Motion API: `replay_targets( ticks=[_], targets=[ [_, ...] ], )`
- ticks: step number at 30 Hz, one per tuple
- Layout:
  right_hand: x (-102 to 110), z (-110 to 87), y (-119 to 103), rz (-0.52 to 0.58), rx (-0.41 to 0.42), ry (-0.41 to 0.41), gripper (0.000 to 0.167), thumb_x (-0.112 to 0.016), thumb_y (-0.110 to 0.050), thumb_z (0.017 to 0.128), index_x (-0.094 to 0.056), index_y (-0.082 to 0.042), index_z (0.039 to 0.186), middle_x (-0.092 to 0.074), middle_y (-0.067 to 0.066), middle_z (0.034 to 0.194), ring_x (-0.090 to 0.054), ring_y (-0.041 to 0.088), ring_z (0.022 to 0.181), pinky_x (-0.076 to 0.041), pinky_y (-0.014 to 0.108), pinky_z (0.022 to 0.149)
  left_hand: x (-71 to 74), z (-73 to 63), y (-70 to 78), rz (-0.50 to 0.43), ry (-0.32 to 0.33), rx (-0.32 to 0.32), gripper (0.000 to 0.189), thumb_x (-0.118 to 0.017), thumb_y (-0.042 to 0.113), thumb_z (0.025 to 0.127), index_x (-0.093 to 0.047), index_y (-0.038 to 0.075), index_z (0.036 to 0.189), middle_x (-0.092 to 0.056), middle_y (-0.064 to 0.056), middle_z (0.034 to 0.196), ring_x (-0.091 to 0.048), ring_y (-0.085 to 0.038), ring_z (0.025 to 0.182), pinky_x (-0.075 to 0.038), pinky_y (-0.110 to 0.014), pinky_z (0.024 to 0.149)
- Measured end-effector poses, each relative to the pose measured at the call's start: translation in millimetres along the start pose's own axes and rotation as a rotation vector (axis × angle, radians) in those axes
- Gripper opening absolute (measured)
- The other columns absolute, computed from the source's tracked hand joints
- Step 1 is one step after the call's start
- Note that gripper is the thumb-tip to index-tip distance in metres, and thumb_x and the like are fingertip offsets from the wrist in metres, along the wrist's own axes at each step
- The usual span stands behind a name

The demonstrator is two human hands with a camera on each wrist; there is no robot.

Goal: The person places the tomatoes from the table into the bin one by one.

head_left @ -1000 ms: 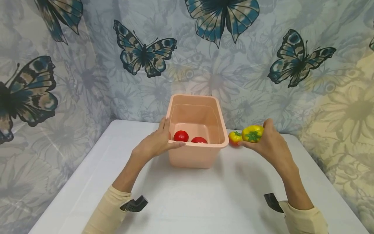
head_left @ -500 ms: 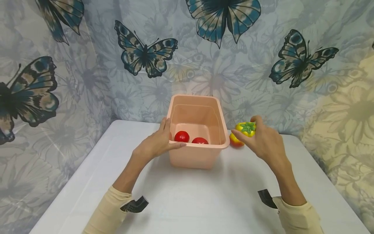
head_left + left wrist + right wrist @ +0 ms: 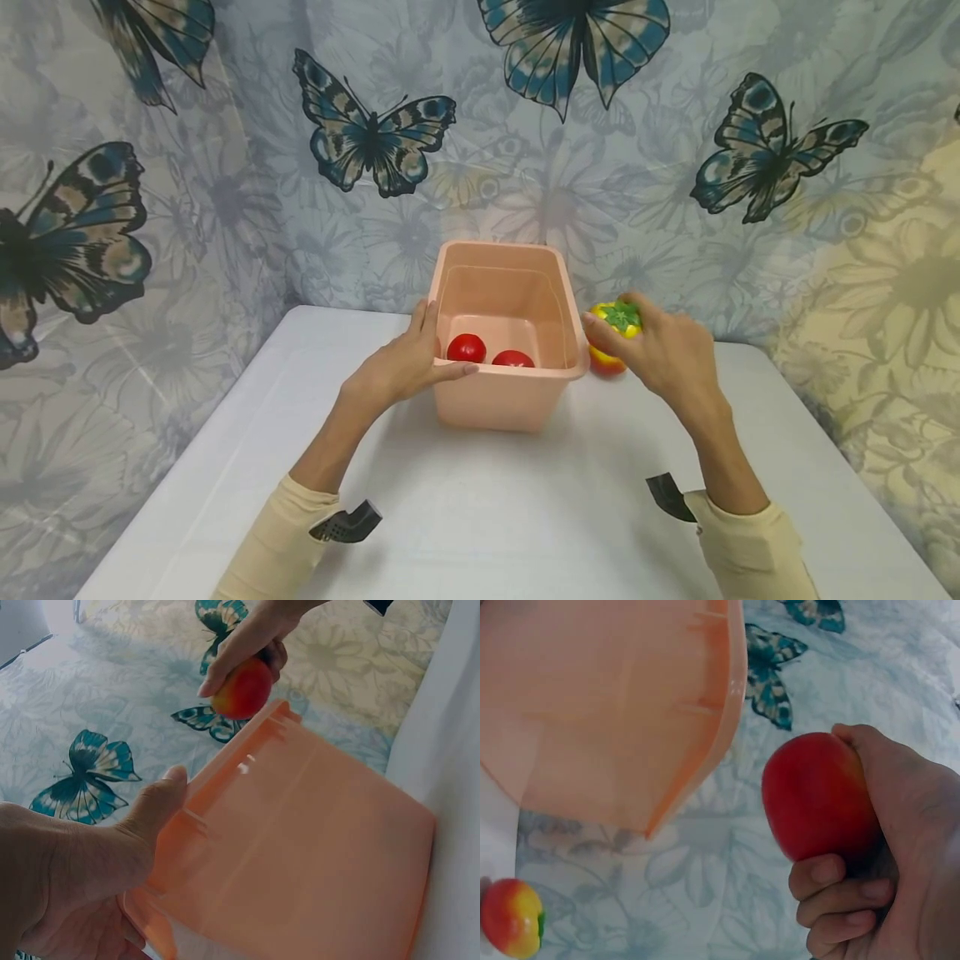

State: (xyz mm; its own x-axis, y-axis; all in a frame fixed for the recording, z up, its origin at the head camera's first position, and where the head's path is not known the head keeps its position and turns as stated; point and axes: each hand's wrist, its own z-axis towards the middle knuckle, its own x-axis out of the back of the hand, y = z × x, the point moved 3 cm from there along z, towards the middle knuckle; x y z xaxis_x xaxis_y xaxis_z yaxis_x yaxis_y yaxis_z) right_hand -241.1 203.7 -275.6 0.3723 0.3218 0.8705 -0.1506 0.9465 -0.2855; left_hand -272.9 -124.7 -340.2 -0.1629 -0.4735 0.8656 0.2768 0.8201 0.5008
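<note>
A pink plastic tub [image 3: 504,396] stands mid-table with two red tomatoes [image 3: 466,347] inside. My left hand [image 3: 405,367] grips its left rim, thumb over the edge; the left wrist view shows that thumb [image 3: 154,806] on the rim of the tub [image 3: 300,847]. My right hand [image 3: 660,350] holds a yellow-red fruit [image 3: 615,319] with a green stalk in the air just right of the tub's rim. In the right wrist view the held fruit [image 3: 817,799] looks red, with my fingers curled under it. A second yellow-red fruit [image 3: 606,363] lies on the table below.
The white table [image 3: 487,517] backs onto a butterfly-print curtain [image 3: 375,142] close behind the tub. The right wrist view shows the tub's outer wall [image 3: 615,697] and the lying fruit [image 3: 510,916] at lower left.
My right hand has lifted the yellow-red fruit and carried it left to the tub's right rim, turning its green stalk upward. The left hand and tub have stayed put.
</note>
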Motion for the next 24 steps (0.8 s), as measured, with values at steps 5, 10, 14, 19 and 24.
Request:
replay_targets(
  ticks=[5,10,14,19,24],
  targets=[
    [0,1.6,-8,0.020,0.002,-0.011,0.075,-0.046,-0.077,0.095,-0.062,-0.014,0.133,-0.068,0.016,0.082,-0.059,0.031,0.068,-0.038,0.033,0.055,-0.1,0.4,0.3,0.000,-0.002,-0.001,0.131,-0.065,0.079,0.086,0.008,0.008,0.168,0.007,-0.010,0.178,-0.058,-0.043,0.139,-0.054,-0.053,0.109],
    [-2,5.4,-16,0.045,0.022,-0.014,0.073,-0.046,-0.077,0.096,-0.059,-0.015,0.135,-0.066,0.015,0.082,-0.059,0.030,0.068,-0.040,0.031,0.054,0.8,-0.5,1.4,-0.009,-0.004,0.002,0.132,-0.065,0.080,0.085,0.009,0.008,0.168,0.007,-0.009,0.178,-0.059,-0.042,0.137,-0.055,-0.053,0.108],
    [-6,11.5,-27,0.067,0.078,-0.014,0.071,-0.057,-0.070,0.097,-0.051,-0.013,0.140,-0.065,0.016,0.088,-0.059,0.030,0.069,-0.046,0.030,0.054,3.0,-1.7,1.2,-0.008,0.000,0.006,0.131,-0.065,0.079,0.085,0.009,0.009,0.168,0.007,-0.009,0.178,-0.060,-0.043,0.136,-0.055,-0.053,0.107],
    [-19,20.1,-43,0.171,0.254,-0.015,0.068,-0.078,-0.039,0.094,-0.043,-0.009,0.144,-0.060,0.020,0.115,-0.063,0.036,0.090,-0.060,0.044,0.074,4.0,-2.1,0.7,-0.019,-0.002,0.009,0.131,-0.065,0.079,0.085,0.009,0.010,0.168,0.006,-0.009,0.179,-0.058,-0.044,0.138,-0.053,-0.054,0.109],
    [-30,20.9,-51,0.255,0.374,-0.054,0.080,-0.083,-0.023,0.091,-0.038,-0.016,0.156,-0.048,0.022,0.129,-0.064,0.040,0.107,-0.063,0.051,0.086,1.5,-0.4,0.9,-0.034,-0.011,0.012,0.134,-0.065,0.081,0.083,0.011,0.010,0.168,0.005,-0.009,0.179,-0.059,-0.043,0.138,-0.054,-0.054,0.109]
  ],
)
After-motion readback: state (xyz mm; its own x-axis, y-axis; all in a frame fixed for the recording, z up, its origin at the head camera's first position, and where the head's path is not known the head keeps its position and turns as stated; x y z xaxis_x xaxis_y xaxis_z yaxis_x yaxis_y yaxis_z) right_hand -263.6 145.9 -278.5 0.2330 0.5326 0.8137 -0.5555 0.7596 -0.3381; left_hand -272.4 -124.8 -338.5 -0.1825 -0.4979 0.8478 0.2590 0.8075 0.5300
